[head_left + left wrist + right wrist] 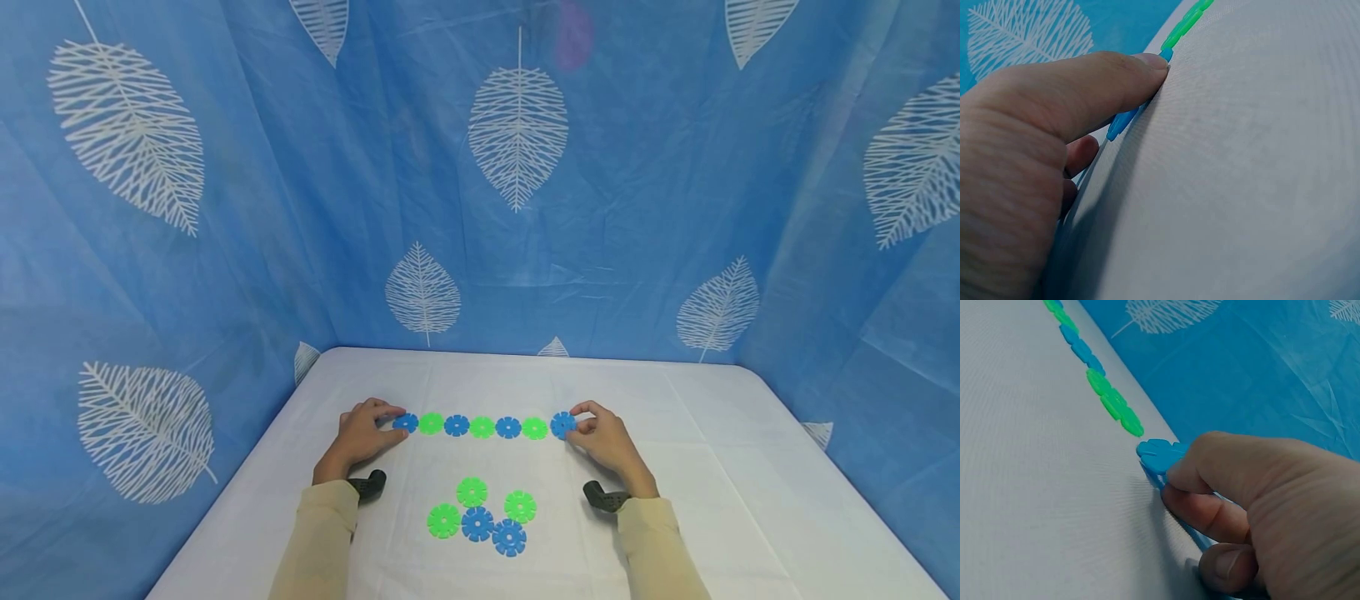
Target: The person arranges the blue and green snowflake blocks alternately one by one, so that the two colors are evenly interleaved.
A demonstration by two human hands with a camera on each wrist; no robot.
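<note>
- Left hand [365, 436]: fingers pinch the left-end blue disc [405, 422].
- Right hand [611, 444]: fingers grip the right-end blue disc [561, 423], which sits tilted.
- Between them, five discs [482, 422], green and blue alternating, lie in a row.
- Toward the sleeves [317, 542], five loose discs [477, 516] cluster on the white worktop [720, 492].

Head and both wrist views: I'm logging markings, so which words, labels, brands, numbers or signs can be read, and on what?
None can be read.
The blue notched discs and green notched discs show no lettering; the blue backdrop bears leaf prints, not text.
Black wrist devices: too small to check.
</note>
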